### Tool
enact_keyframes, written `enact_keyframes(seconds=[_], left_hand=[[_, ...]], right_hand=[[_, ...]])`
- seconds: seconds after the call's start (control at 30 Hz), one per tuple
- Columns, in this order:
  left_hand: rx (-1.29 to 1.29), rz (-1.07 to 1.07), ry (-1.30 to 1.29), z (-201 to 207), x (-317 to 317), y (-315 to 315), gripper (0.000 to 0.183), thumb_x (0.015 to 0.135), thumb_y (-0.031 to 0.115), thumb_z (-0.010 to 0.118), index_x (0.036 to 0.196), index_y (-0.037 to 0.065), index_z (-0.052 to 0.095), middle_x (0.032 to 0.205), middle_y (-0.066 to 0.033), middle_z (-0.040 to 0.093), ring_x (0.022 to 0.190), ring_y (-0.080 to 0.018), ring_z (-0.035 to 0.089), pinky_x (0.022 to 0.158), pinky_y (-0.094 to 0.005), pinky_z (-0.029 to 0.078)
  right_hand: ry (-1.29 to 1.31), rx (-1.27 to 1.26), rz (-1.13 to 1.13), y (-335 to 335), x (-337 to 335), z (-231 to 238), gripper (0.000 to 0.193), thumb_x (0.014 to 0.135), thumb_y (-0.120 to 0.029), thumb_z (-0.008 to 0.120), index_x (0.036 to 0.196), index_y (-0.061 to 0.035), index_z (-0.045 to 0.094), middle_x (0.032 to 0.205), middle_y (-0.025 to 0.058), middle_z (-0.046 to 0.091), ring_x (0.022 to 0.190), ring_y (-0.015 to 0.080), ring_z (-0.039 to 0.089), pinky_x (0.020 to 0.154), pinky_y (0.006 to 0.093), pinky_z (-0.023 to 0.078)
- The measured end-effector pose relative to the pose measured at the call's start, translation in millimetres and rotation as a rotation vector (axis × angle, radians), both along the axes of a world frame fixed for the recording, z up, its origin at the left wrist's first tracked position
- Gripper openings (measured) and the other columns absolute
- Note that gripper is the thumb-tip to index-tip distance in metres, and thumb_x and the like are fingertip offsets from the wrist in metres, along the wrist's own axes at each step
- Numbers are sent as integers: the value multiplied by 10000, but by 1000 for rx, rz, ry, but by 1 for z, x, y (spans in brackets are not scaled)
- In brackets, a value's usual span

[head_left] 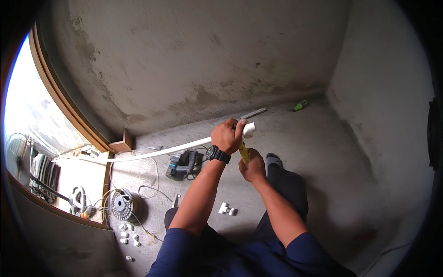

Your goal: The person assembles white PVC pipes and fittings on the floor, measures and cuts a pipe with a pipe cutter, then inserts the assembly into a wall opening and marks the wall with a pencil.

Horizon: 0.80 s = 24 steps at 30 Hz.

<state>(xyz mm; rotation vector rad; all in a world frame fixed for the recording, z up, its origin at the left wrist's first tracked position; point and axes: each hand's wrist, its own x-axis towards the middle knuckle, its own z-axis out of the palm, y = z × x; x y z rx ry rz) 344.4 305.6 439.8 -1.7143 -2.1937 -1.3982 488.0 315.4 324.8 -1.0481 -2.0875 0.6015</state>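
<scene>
A long white plastic pipe [173, 150] runs from the doorway on the left to the middle of the view. My left hand [226, 136], with a black watch on its wrist, is closed around it near its right end. A short white curved piece, like a pipe fitting [249, 131], shows at that end, just past my fingers. Below it, my right hand [252, 165] is closed on a slim yellow tool [244, 153]. Its upper end reaches up to the pipe by my left hand; its exact kind is hidden.
On the floor lie a power drill [182, 164], a cable reel [123, 204], several white fittings [123, 234], a white tee fitting [224, 208], a flat grey bar [254, 113] and a green bottle-like object [300, 105]. A wooden door frame [69, 99] stands left; bare walls [198, 51] enclose the corner.
</scene>
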Motion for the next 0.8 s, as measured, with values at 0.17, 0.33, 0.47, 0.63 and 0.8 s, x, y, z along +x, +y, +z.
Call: enact_keyframes(seconds=[0.17, 0.33, 0.47, 0.63, 0.8], left_hand=[[-37, 56, 47, 2, -4, 15, 639, 1052, 524, 354, 843, 51, 729, 755, -241, 685, 775, -461, 675, 708, -535, 518], [-53, 28, -25, 9, -8, 28, 724, 1073, 529, 277, 835, 72, 785, 764, -218, 712, 799, -449, 692, 772, -503, 545], [-64, 27, -53, 11, -7, 30, 767, 1071, 561, 253, 862, 71, 804, 736, -191, 723, 805, -414, 716, 804, -472, 559], [-122, 61, -35, 10, -11, 37, 825, 1057, 610, 210, 892, 75, 816, 723, -176, 728, 816, -392, 728, 823, -452, 564], [-148, 92, -39, 8, -18, 53, 860, 1044, 646, 189, 915, 76, 820, 752, -180, 739, 846, -394, 729, 840, -461, 560]], right_hand=[[162, -18, 42, -9, 6, 10, 530, 765, -143, 742, 1224, 60, 574, 1146, 299, 627, 1100, 456, 613, 962, 481, 507], [218, -236, 90, -14, 16, 15, 638, 775, -113, 750, 1329, 82, 500, 1306, 314, 560, 1256, 459, 542, 1077, 456, 446], [129, -253, -15, -15, 10, 18, 775, 775, -284, 821, 1336, 125, 477, 1294, 321, 570, 1256, 455, 546, 1059, 473, 461], [20, -200, 4, 1, 8, 19, 595, 833, -382, 787, 1161, 76, 594, 1102, 282, 659, 1086, 435, 642, 910, 477, 534], [-14, -263, -42, 15, 3, 22, 476, 855, -385, 757, 1057, 26, 631, 1031, 259, 689, 1016, 428, 672, 871, 488, 547]])
